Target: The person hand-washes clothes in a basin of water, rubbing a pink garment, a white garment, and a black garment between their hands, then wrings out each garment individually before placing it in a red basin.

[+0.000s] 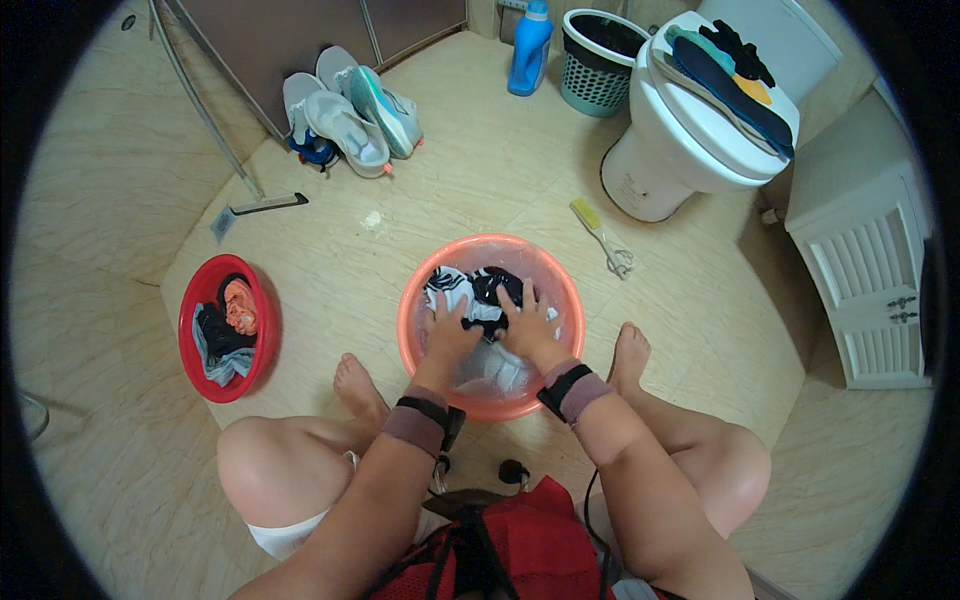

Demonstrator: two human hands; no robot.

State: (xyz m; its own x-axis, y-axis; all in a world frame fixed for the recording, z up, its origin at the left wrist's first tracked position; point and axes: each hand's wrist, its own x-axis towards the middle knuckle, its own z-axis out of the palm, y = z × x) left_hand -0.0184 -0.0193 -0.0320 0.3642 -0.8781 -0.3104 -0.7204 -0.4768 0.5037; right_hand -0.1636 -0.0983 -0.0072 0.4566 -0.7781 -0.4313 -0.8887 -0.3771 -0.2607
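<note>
In front of me on the floor stands an orange plastic basin (491,238) with cloudy, sudsy water in it. Wet black-and-white clothing (450,280) lies bunched towards its far side, and a pale cloth (504,371) is under the water on the near side. My left hand (450,334) rests on the left of the clothing, fingers spread. On the right part, my right hand (529,330) touches the dark fabric with its fingers apart. Neither hand visibly grips the cloth; the undersides of both are hidden. Each wrist wears a dark strap over a mauve band.
A red basin (264,337) of clothes is at left. A scrub brush (589,215) lies right of the orange basin. Farther off are a floor squeegee (266,204), shoes (349,127), a blue bottle (530,56), a wastebasket (596,75), a toilet (675,127) bearing insoles (727,97), and a louvred cabinet (862,262).
</note>
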